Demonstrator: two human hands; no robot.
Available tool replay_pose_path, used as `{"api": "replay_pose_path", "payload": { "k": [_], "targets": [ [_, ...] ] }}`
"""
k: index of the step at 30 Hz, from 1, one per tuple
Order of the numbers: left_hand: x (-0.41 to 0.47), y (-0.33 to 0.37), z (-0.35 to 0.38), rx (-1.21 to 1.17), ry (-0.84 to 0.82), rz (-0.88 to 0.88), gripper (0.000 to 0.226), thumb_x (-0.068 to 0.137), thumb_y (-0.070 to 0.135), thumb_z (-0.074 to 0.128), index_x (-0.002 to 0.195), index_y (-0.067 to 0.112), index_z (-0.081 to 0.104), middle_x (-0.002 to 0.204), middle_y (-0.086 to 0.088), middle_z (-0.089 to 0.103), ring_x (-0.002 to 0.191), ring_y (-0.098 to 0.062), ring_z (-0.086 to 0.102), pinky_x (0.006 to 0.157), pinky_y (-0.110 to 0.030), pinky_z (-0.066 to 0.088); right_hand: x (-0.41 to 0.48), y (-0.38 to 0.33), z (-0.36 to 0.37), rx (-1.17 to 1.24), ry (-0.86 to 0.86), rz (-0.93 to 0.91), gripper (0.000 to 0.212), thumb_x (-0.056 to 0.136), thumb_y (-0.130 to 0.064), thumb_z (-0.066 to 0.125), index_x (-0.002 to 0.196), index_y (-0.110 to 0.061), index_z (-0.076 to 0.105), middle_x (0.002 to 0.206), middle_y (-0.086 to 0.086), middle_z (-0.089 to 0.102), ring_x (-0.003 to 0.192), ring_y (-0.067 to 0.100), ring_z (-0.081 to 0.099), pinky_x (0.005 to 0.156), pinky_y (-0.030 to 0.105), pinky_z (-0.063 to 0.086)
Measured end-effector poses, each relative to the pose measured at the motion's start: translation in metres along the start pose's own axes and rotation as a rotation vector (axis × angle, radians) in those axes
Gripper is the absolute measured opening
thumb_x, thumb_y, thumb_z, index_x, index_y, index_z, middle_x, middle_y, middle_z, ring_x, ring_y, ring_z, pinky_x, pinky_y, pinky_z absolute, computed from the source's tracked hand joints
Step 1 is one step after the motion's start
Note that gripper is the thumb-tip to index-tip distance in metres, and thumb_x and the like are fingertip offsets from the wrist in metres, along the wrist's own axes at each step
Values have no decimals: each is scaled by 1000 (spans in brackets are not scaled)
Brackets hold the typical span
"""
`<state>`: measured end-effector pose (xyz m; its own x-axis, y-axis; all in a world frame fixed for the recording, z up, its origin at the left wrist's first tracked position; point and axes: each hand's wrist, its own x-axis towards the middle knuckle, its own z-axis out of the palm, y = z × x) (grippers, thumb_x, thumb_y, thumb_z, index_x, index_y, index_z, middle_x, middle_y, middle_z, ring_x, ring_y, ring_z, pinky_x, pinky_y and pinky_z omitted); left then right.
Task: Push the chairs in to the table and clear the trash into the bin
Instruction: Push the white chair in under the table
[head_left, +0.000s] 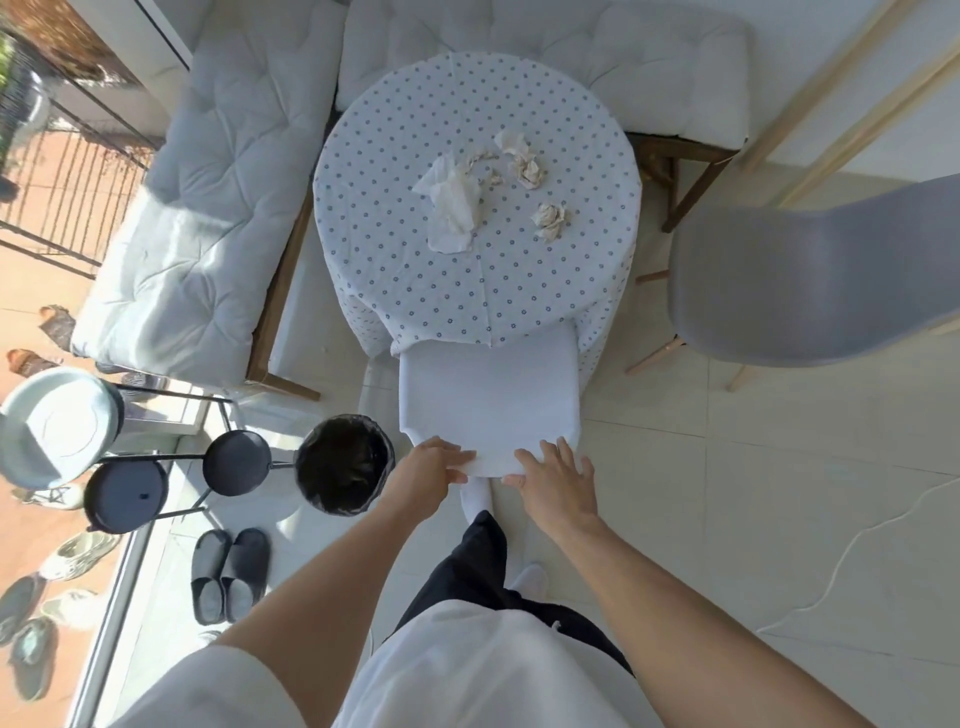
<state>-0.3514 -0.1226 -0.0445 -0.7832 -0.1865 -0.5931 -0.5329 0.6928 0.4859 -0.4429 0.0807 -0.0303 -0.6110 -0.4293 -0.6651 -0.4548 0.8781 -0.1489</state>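
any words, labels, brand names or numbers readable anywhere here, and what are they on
None can be read.
The round table's white cloth carries only a blue dot pattern, no lettering.
The crumpled white tissues show creases and stains, no print.
The white chair, the grey shell chair and the black-lined round bin show no labels.
The grey slippers bear no visible mark; the shoes outside the glass are too blurred to tell.

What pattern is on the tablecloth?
White with small blue-grey ring-shaped dots all over the tablecloth, seen clearly in the head view.
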Motion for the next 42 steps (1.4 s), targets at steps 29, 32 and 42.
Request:
{"api": "replay_pose_path", "payload": {
  "k": [29, 32, 42],
  "targets": [
    [70, 65, -84, 97, -133, 45, 45, 105, 54, 48, 135, 28, 70, 134, 6, 72, 127, -19, 64, 110, -40, 49, 28, 90, -89, 340, 111, 97, 67, 103, -66, 37, 152, -23, 49, 151, 4, 55, 144, 27, 43, 109, 49, 44],
    [79, 120, -83, 136, -125, 112, 39, 107, 46, 50, 133, 27, 71, 133, 5, 74, 123, -18, 67, 107, -35, 49, 8, 142, -94, 430, 173, 166, 66, 104, -64, 39, 154, -22, 47, 154, 4, 52, 146, 26, 41, 113, 49, 42],
    [92, 344, -8, 155, -138, 239, 37, 108, 42, 49, 132, 25, 71, 134, 10, 72, 121, -10, 68, 103, -26, 49, -75, 341, -93, 585, 333, 261, 62, 104, -58, 44, 154, -22, 47, 155, 2, 51, 145, 25, 43, 113, 45, 43]
  ]
}}
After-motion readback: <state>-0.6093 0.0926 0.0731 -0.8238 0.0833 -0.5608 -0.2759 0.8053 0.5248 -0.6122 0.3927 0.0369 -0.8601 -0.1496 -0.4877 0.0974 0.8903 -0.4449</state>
